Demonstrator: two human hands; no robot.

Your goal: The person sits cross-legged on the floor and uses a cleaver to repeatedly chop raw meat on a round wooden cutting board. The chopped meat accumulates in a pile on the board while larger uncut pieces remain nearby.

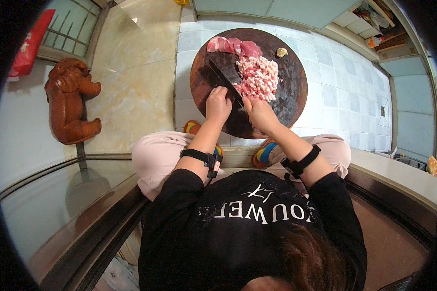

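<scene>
A round dark wooden chopping board lies before me, above the tiled floor. My right hand is closed around the handle end of a kitchen knife, whose dark blade points away and to the left across the board. Close to the blade's left side is my left hand, its fingers bent down over the board; whether anything is under them is hidden. Right of the knife sits a heap of diced pink and white meat. Slices of raw meat lie along the far edge, and a small yellowish lump, perhaps ginger, rests at the far right.
A glossy brown carved animal figure is at the left, near a red bag. Pale blue cabinet doors border the far side. An open shelf holds various items at the far right. Sliding-door rails run beside me.
</scene>
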